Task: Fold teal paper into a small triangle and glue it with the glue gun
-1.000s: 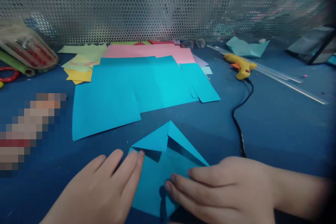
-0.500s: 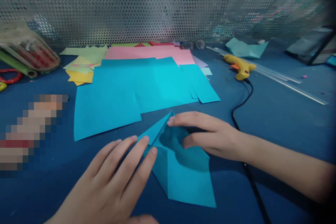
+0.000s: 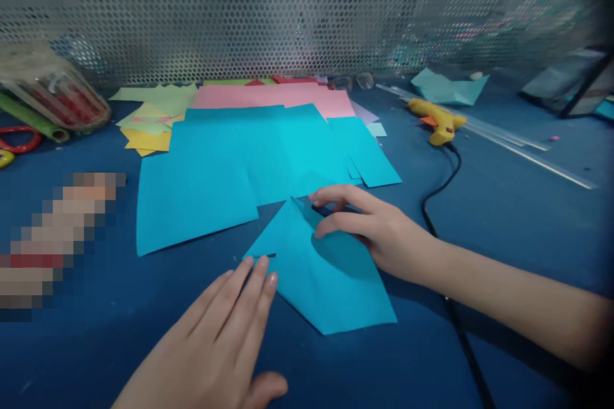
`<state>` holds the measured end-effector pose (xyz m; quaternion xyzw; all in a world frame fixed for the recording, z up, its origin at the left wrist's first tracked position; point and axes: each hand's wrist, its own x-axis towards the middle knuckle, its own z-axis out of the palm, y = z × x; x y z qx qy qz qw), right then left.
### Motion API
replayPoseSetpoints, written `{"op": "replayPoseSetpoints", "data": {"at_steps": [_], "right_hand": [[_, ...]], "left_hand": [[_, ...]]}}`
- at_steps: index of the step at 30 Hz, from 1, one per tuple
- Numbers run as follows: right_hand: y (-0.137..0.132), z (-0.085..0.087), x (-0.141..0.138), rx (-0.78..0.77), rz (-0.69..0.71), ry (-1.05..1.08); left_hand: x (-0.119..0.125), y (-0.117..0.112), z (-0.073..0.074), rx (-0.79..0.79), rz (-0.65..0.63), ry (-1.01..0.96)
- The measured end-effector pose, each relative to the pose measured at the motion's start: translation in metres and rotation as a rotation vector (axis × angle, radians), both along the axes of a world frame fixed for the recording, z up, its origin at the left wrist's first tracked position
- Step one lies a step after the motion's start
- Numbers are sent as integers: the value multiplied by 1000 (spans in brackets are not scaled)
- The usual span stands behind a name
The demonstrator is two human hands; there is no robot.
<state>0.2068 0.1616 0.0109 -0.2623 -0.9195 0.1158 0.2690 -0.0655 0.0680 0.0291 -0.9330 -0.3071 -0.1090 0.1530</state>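
A creased blue sheet of paper (image 3: 330, 294) lies on the table in front of me, with a pointed corner at its far end. The fingertips of my left hand (image 3: 220, 326) rest at its left corner; the fingers are stretched out and the thumb points to the right. Beside that hand, a small slit-like gap shows in the paper. My right hand (image 3: 378, 230) is over the sheet's upper right side, its thumb and forefinger apart and casting a shadow. Part of the paper's right edge is hidden under this hand.
Blue sheets (image 3: 211, 179) overlap beyond the folded one, with pink paper (image 3: 268, 96) and yellow scraps (image 3: 148, 140) behind. A yellow glue gun (image 3: 444, 124) lies right, its black cord (image 3: 426, 204) passing under my right arm. A plastic jar (image 3: 57, 89) is at left, before a perforated metal panel (image 3: 268, 13).
The blue paper's folded flaps have opened out and it lies flatter, its far point shifted left. My right hand has moved slightly left and up; my left fingertips have drawn back a little.
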Motion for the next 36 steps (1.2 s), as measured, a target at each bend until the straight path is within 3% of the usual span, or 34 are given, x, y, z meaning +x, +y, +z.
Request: {"op": "replayPoseSetpoints", "data": {"at_steps": [29, 36], "right_hand": [[0, -4, 3, 18, 19, -56], [0, 0, 2, 22, 26, -81]], "left_hand": [[-5, -6, -1, 61, -30, 121], [3, -1, -3, -30, 39, -36]]}}
